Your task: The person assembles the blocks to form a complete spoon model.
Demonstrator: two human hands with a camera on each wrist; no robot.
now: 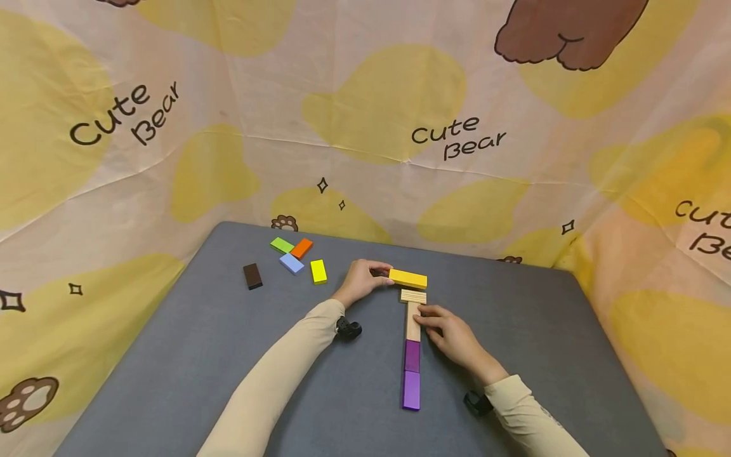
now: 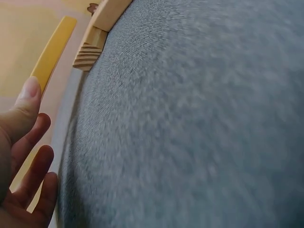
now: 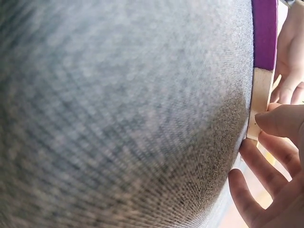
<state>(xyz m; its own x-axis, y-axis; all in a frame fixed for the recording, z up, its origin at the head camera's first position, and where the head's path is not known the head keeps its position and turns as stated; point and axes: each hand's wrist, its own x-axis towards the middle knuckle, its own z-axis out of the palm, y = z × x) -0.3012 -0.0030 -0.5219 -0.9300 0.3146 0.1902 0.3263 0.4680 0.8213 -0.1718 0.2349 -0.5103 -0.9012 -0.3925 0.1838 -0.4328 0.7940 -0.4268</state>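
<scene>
In the head view the left hand (image 1: 363, 280) pinches one end of a yellow-orange block (image 1: 408, 278), held beyond a small ridged wooden piece (image 1: 413, 296). That piece lies crosswise at the far end of a row: a plain wooden block (image 1: 413, 322), a dark purple block (image 1: 412, 356) and a lighter purple block (image 1: 411, 390). The right hand (image 1: 454, 335) touches the plain wooden block's right side with its fingertips. The left wrist view shows the thumb on the yellow-orange block (image 2: 53, 50); in the right wrist view, thumb and fingers rest at the wooden block (image 3: 260, 97).
Loose blocks lie at the table's back left: green (image 1: 282, 245), orange (image 1: 302, 248), light blue (image 1: 292, 263), yellow (image 1: 318, 271) and dark brown (image 1: 252, 276). The grey table (image 1: 188, 355) is bordered behind by a printed cloth (image 1: 354, 82).
</scene>
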